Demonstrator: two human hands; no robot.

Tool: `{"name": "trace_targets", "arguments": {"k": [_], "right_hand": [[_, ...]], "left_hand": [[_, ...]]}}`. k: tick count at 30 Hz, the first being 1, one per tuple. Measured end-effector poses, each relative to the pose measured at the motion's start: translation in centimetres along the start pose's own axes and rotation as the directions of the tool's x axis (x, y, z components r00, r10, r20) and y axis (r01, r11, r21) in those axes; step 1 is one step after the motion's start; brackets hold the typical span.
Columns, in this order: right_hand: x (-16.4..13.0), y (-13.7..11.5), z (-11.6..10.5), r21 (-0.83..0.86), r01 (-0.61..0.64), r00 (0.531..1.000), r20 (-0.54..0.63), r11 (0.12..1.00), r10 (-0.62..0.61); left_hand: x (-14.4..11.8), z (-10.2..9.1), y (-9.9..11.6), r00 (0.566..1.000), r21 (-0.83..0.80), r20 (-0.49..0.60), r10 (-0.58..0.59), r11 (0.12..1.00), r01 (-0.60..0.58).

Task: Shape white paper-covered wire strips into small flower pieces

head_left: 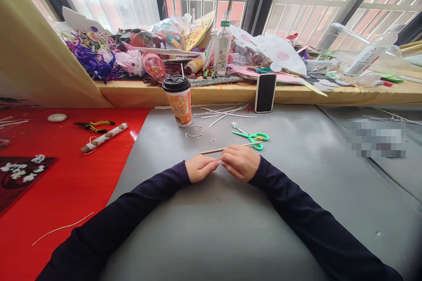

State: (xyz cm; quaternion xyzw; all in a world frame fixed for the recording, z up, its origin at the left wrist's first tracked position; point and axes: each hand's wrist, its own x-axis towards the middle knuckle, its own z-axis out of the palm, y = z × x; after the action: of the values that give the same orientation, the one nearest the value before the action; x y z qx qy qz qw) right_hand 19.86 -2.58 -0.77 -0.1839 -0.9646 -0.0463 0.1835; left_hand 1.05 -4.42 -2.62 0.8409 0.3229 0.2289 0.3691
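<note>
Both hands meet mid-desk (296, 210), left hand (198, 168) touching right hand (240, 162), thin stick (211, 150) btwn them. Scissors (252, 136) just behind right hand. Cup (178, 100) & phone (265, 92) near desk's back edge. Pliers (94, 126) far left.

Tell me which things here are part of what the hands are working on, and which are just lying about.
In use:
left hand
right hand
thin wooden stick

Lying about:
green scissors
paper cup
phone
pliers
paper roll
white strips
</note>
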Motion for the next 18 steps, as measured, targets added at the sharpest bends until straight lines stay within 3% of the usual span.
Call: {"name": "trace_targets", "arguments": {"k": [4, 8, 14, 16, 18], "right_hand": [[0.1, -0.5, 0.4, -0.06, 0.015, 1.0, -0.025, 0.998, -0.016], [0.4, -0.8, 1.5, -0.014, 0.003, 0.998, -0.068, 1.0, -0.004], [0.5, -1.4, 2.4, 0.062, 0.006, 0.997, -0.077, 0.998, -0.001], [0.5, -1.2, 2.5, 0.05, -0.012, 0.996, -0.084, 0.999, 0.016], [0.4, -1.0, 2.7, 0.047, -0.036, 0.993, -0.107, 0.998, 0.041]], "left_hand": [[-0.1, -0.2, -0.2, 0.997, -0.034, 0.067, -0.029, 0.999, 0.032], [-0.2, -0.7, -0.2, 0.985, -0.161, 0.167, -0.044, 0.984, 0.071], [-0.4, -1.2, 0.1, 0.94, -0.335, 0.309, -0.147, 0.908, 0.252], [-0.3, -1.0, 0.1, 0.941, -0.324, 0.298, -0.163, 0.91, 0.26], [-0.3, -0.5, 0.1, 0.966, -0.259, 0.209, -0.151, 0.944, 0.203]]}}
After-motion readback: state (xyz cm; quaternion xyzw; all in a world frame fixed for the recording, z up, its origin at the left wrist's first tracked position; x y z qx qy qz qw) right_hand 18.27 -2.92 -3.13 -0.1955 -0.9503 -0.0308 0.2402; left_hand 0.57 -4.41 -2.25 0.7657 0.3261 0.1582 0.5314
